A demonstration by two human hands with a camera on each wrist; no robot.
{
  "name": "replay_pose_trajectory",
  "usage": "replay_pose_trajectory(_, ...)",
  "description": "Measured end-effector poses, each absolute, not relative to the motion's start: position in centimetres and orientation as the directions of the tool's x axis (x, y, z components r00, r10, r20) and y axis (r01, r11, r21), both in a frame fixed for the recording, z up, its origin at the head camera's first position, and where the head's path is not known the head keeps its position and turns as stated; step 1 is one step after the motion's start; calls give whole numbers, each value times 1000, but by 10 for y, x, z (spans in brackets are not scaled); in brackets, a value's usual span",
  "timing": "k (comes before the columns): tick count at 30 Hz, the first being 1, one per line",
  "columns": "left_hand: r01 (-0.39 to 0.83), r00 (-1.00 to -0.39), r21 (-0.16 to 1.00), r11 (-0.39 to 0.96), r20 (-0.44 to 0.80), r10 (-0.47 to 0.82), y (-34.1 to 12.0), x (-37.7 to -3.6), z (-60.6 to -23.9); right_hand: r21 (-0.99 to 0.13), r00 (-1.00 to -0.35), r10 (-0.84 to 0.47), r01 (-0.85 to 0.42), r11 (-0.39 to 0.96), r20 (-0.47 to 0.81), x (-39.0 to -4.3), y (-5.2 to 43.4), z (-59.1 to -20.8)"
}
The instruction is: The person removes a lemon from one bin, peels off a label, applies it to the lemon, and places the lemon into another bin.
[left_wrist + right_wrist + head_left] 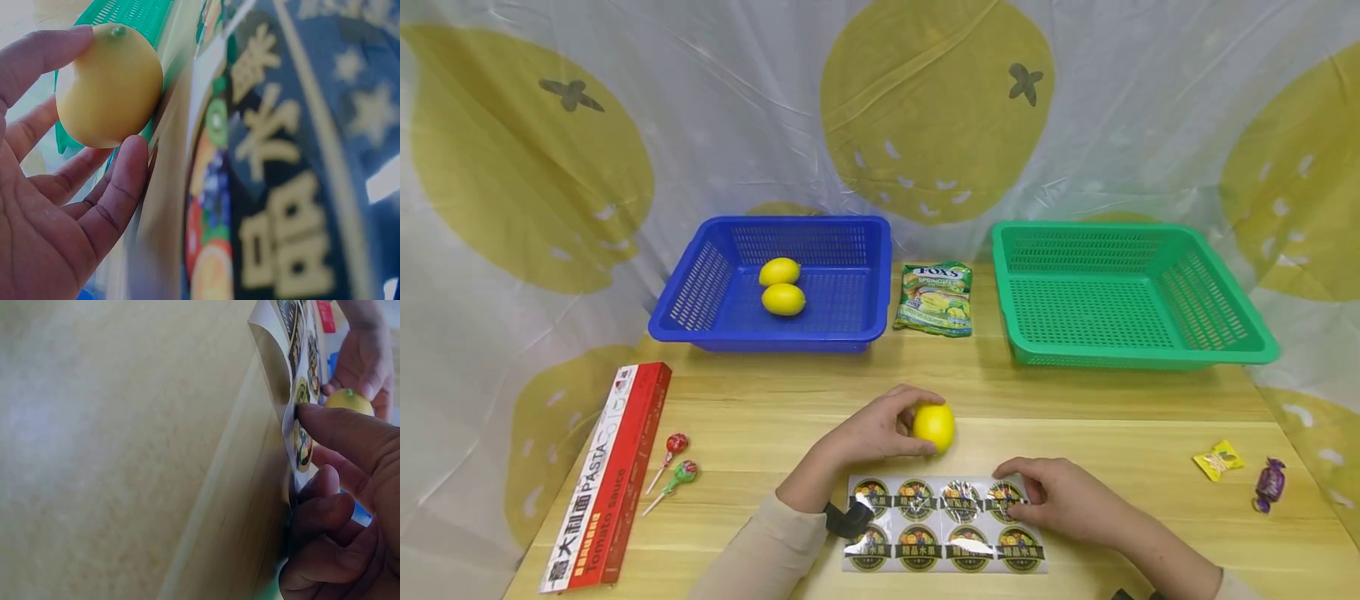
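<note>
My left hand (880, 429) grips a yellow lemon (934, 427) just above the wooden table, fingers curled over it; the left wrist view shows the lemon (109, 84) between thumb and fingertips. Just in front lies a glossy sticker sheet (944, 523) with round fruit labels. My right hand (1060, 498) rests on its upper right corner, fingertips on one sticker (1004, 498). In the right wrist view the thumb (350, 434) presses a sticker on the sheet (294, 375), whose edge curls up.
A blue basket (700, 321) at the back left holds two lemons (782, 286). A green basket (1142, 354) stands empty at the back right, a candy bag (935, 298) between them. A red pasta box (610, 471) and two lollipops (673, 471) lie left; wrapped sweets (1243, 471) lie right.
</note>
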State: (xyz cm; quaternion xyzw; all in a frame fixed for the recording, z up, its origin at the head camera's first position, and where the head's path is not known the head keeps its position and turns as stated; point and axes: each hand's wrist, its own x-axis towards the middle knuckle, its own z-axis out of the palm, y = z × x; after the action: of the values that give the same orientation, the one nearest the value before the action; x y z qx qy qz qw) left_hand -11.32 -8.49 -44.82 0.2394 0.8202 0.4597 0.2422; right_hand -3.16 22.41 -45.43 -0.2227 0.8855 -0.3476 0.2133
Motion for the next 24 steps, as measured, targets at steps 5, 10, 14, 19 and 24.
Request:
replay_pose_trajectory(5,181,-764,857,482,-186,617,-86,-113,-447,-701,-810,-541,-251,667,-225,-32,222,-454)
replay_pose_trajectory(10,187,-768,841,508,-197,609,-91,-112,-442,-692,-811,-536,-247,679,-236,-32,219,-454)
replay_pose_trajectory(14,184,-804,800,571,-212,556,-104,-106,-432,-693,-811,-536,-246,678,-236,-33,217,-454)
replay_pose_trajectory(19,189,-806,746,639,-253,534,-124,-94,-422,-687,-817,-526,-241,686,-239,-34,214,-455)
replay_pose_trajectory(24,182,-736,754,631,-321,596,-136,-82,-425,-676,-822,-514,-236,698,-244,-34,212,-454)
